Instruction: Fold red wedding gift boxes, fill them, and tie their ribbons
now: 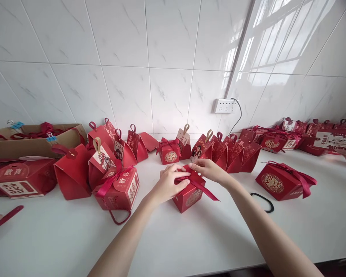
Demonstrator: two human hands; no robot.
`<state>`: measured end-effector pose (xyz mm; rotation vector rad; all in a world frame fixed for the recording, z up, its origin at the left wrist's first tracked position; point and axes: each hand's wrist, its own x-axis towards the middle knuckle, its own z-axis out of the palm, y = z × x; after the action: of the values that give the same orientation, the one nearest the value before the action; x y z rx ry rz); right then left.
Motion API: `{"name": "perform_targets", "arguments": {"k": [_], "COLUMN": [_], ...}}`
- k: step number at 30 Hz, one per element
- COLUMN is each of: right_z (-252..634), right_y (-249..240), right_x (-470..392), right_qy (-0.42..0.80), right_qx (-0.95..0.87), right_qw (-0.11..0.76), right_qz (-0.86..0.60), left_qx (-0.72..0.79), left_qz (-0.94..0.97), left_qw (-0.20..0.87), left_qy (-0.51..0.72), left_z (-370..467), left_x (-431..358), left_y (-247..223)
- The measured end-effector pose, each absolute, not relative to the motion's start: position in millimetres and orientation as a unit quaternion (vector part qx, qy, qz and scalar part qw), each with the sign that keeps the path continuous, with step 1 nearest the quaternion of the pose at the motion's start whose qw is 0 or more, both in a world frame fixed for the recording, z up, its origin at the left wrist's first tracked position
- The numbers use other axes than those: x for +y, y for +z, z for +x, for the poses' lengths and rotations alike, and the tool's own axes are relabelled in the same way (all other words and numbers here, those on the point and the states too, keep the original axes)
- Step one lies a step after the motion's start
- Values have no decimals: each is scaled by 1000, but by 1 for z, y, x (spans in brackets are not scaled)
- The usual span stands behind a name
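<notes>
The small red card box (188,195) I am working on sits at the middle of the white, smooth table (190,238), a squarish cube with a gold round emblem printed on its front face; I cannot read it. A glossy red satin ribbon (200,186) crosses its top and trails off to the right in a flat tail. My left hand (168,184) rests curled on the box's top left, fingers pressing the ribbon down. My right hand (209,170) pinches the ribbon at the top between thumb and fingertips. Just left stands another ribboned box (118,188) with a white label of large red Chinese characters. A black loop (263,202) lies to my right
</notes>
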<state>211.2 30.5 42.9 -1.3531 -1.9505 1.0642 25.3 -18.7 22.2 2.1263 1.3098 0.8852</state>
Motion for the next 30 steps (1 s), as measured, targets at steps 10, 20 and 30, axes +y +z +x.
{"name": "perform_targets", "arguments": {"k": [10,20,30], "right_z": [207,209,208], "right_y": [17,25,24], "right_x": [29,12,12], "right_qy": [448,513,547], "right_qx": [-678,-641,-619], "right_qw": [306,325,341], "right_qz": [-497,-470,-449], "left_qx": [421,541,540], "left_qz": [781,676,711], "left_qw": [273,318,345], "left_qy": [373,388,290], "left_z": [19,-3,-8], "left_x": [-12,-21,-28], "left_y": [16,37,42]}}
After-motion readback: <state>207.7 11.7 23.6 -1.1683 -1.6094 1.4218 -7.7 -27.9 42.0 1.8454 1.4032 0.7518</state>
